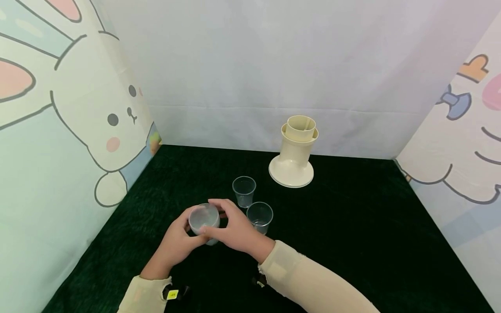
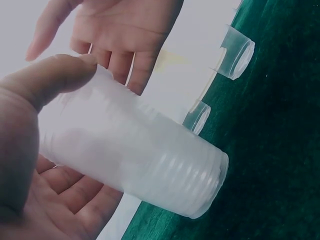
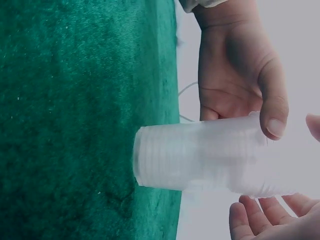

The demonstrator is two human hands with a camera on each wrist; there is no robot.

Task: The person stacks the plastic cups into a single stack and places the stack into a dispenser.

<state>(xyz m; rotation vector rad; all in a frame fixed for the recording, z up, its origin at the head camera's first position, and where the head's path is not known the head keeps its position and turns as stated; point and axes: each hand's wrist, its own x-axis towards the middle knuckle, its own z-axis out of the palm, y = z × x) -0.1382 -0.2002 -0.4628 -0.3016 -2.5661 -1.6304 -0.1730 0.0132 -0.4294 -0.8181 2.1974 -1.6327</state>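
My left hand (image 1: pixel 174 240) grips a tall stack of nested clear plastic cups (image 1: pixel 204 216), its thumb pressed along the side near the rims. In the left wrist view the stack (image 2: pixel 145 150) lies aslant, its ribbed base over the dark green cloth. My right hand (image 1: pixel 242 231) is spread around the rim end from the other side. Its fingers reach the stack's side, while its thumb (image 3: pixel 314 126) stands off from the plastic in both wrist views. Just beyond the right hand, two single clear cups, one farther (image 1: pixel 244 192) and one nearer (image 1: pixel 260 217), stand upright on the cloth.
A cream cup holder (image 1: pixel 295 152) with a round base and an inner tube stands toward the back of the table. Dark green cloth (image 1: pixel 360 226) covers the tabletop. White curtain (image 1: pixel 242 74) hangs behind, with cartoon-printed panels (image 1: pixel 98 126) at both sides.
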